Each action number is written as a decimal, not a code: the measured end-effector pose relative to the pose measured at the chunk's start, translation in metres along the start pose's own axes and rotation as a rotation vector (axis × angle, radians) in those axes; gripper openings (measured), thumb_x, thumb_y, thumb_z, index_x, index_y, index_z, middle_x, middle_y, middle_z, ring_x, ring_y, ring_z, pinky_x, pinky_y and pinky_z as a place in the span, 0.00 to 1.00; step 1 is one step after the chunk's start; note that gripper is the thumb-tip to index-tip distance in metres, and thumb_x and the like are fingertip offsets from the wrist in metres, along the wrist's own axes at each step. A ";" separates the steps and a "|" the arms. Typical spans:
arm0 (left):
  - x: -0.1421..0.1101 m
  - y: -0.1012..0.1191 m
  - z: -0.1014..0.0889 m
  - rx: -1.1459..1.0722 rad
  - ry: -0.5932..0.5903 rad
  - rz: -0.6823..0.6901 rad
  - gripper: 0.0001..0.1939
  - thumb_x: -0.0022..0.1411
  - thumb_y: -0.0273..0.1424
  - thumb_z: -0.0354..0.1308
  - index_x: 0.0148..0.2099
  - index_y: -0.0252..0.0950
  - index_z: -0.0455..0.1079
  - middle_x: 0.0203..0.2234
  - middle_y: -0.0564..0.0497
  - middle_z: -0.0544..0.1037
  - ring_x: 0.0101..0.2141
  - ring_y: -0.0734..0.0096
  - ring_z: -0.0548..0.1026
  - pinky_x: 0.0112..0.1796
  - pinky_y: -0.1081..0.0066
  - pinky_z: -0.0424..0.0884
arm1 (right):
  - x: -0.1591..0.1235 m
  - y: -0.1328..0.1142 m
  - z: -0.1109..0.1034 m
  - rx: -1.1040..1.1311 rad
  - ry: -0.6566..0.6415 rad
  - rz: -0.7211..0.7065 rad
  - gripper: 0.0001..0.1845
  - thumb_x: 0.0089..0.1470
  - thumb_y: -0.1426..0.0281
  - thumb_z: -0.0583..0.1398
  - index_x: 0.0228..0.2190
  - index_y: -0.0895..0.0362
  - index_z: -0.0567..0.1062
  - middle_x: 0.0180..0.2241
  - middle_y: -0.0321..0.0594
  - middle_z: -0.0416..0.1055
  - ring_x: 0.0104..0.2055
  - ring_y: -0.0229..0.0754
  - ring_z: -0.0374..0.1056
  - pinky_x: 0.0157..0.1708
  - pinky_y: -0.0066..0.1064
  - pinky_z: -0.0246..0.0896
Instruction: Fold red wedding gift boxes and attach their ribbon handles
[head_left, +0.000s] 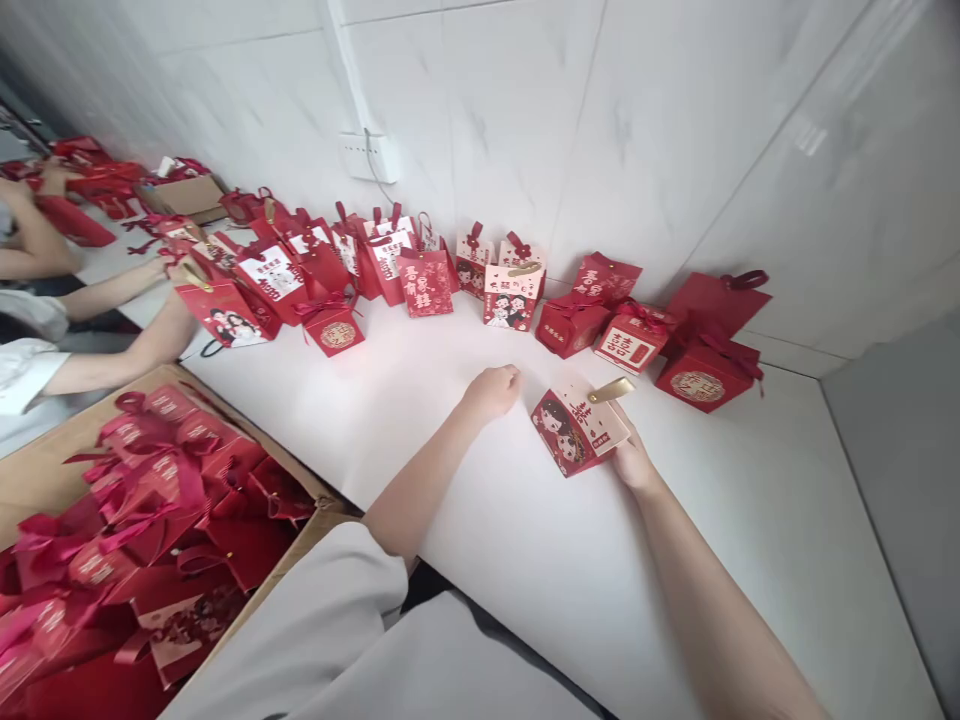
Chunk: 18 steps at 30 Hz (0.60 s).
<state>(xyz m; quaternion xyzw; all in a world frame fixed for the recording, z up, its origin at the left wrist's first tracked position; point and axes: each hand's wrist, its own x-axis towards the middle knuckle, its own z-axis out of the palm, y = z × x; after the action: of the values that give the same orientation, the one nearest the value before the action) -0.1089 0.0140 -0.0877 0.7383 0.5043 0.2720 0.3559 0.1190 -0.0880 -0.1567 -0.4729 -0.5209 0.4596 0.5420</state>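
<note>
My right hand (pixel 634 462) grips a red and cream gift box (pixel 571 430) from its right side, above the white table. The box is tilted, with a cartoon couple on its front and a gold-coloured strap (pixel 611 390) sticking out near its top. To the left of it, apart from the box, my left hand (pixel 493 392) is closed in a loose fist. The inside of that fist is hidden. Beyond my hands stands a cream box with a cartoon couple (pixel 511 300). A small red box with a white label (pixel 631 340) is behind the held one.
Several red gift boxes and bags line the wall, among them a ribbon-tied box (pixel 699 384) at right. A carton (pixel 330 505) full of red boxes is at lower left. A co-worker's arms (pixel 127 360) reach in from the left, near a photo-printed red bag (pixel 229 318).
</note>
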 end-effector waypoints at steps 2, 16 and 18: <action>-0.029 0.020 -0.008 -0.014 0.020 -0.039 0.23 0.66 0.48 0.49 0.35 0.35 0.76 0.28 0.41 0.78 0.33 0.51 0.77 0.41 0.55 0.69 | -0.002 0.002 0.008 -0.132 0.005 -0.001 0.31 0.56 0.47 0.59 0.55 0.49 0.65 0.57 0.44 0.66 0.59 0.55 0.63 0.60 0.48 0.55; -0.138 0.010 -0.028 -0.055 -0.037 -0.042 0.42 0.51 0.37 0.66 0.67 0.42 0.56 0.57 0.44 0.70 0.54 0.52 0.71 0.50 0.58 0.70 | -0.024 -0.016 0.079 -0.359 -0.287 -0.166 0.38 0.59 0.55 0.61 0.65 0.46 0.52 0.66 0.43 0.52 0.66 0.51 0.53 0.65 0.49 0.51; -0.138 -0.003 -0.026 -0.126 -0.092 -0.018 0.35 0.52 0.32 0.64 0.62 0.41 0.61 0.51 0.45 0.75 0.48 0.56 0.75 0.47 0.61 0.71 | -0.022 -0.011 0.077 -0.297 -0.238 -0.109 0.43 0.56 0.54 0.63 0.65 0.47 0.51 0.66 0.44 0.51 0.67 0.52 0.52 0.65 0.49 0.52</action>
<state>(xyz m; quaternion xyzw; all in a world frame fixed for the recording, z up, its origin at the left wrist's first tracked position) -0.1780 -0.1084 -0.0803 0.7215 0.4760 0.2660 0.4269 0.0414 -0.1083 -0.1477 -0.4608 -0.6682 0.4004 0.4251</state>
